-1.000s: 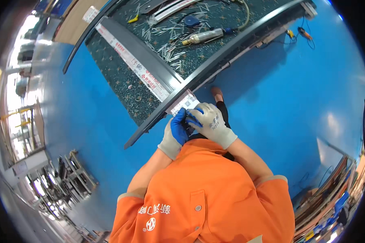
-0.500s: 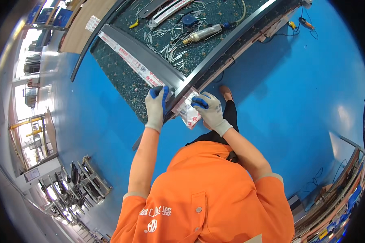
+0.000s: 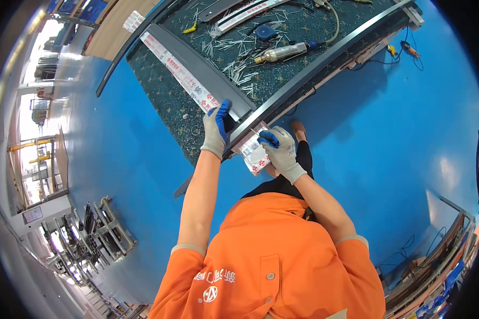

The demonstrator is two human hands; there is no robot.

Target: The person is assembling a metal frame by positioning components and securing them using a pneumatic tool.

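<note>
A wide dark grey metal profile [image 3: 197,64], with printed protective film [image 3: 173,66] along its left edge, meets a long dark frame bar [image 3: 303,85] at a corner. My gloved left hand [image 3: 215,130] is closed around the profile's near end, its thumb side against the joint. On the near side of the frame bar, my gloved right hand [image 3: 281,151] has its blue fingertips curled in a pinch. What they hold, if anything, is hidden. Beside those fingers, loose white-and-red film [image 3: 253,154] hangs below the bar.
On the carpeted worktable [image 3: 170,117] lie scattered thin metal pins [image 3: 234,72], a metal air tool [image 3: 282,53] with a hose, a round blue object [image 3: 265,33] and a small yellow tool [image 3: 190,27]. Orange and yellow tools [image 3: 410,49] with cables are at the far right.
My left hand has shifted slightly up and right along the profile's end, wrapping it more closely. The right hand stays pinched by the frame bar. The whole view has shifted slightly.
</note>
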